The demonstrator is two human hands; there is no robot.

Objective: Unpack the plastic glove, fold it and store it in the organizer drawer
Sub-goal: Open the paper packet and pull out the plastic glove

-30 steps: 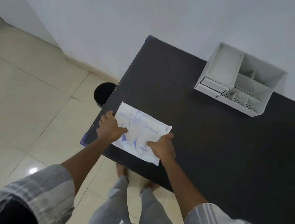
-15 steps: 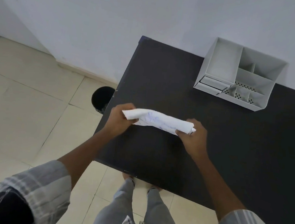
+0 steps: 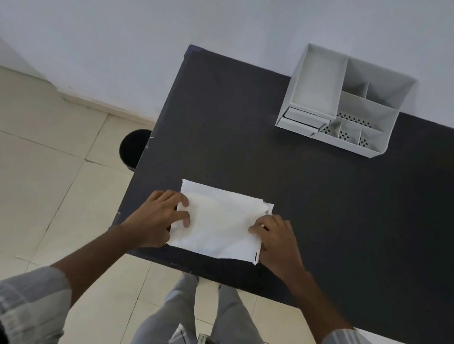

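Observation:
A flat white glove packet lies plain side up near the front left of the black table. My left hand rests on its left edge, fingers spread over the paper. My right hand grips its right edge, where the paper layers look slightly parted. The white organizer stands at the back of the table by the wall, with its small drawer at the lower left of its front. No glove itself is visible.
A round black bin stands on the tiled floor left of the table. The wall runs behind the organizer. My legs show under the table's front edge.
The packet lay printed side up, was lifted and turned over between both hands, and now lies flat with its plain side up. The view shifted back a little.

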